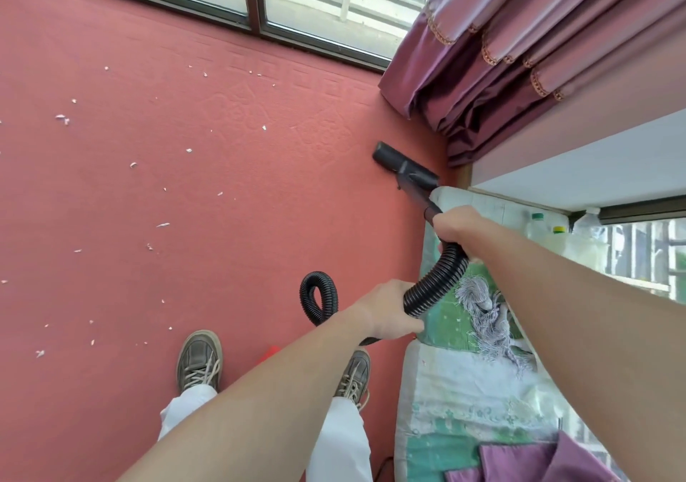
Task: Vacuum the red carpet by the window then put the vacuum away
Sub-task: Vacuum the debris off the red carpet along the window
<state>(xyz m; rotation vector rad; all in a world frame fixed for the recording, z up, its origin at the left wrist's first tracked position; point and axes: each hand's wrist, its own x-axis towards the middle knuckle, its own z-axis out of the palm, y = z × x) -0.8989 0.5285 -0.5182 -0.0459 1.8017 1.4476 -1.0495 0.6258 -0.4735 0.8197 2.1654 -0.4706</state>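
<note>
The red carpet (208, 192) fills the floor below the window (304, 3), and white scraps (63, 118) lie scattered over its left half. A black vacuum nozzle (402, 166) sits flat on the carpet in the far right corner, close to the curtain. My right hand (458, 227) grips the tube just behind the nozzle. My left hand (388, 312) grips the black ribbed hose (438, 281) lower down. The hose loops (319, 296) behind my left wrist. The vacuum body is out of view.
A purple curtain (519, 55) hangs at the right corner. A patterned green and white cushion (464, 389) with a grey fringed cloth (486, 314) lies along the right. Plastic bottles (538, 225) stand behind it. My shoes (198, 363) stand on the carpet.
</note>
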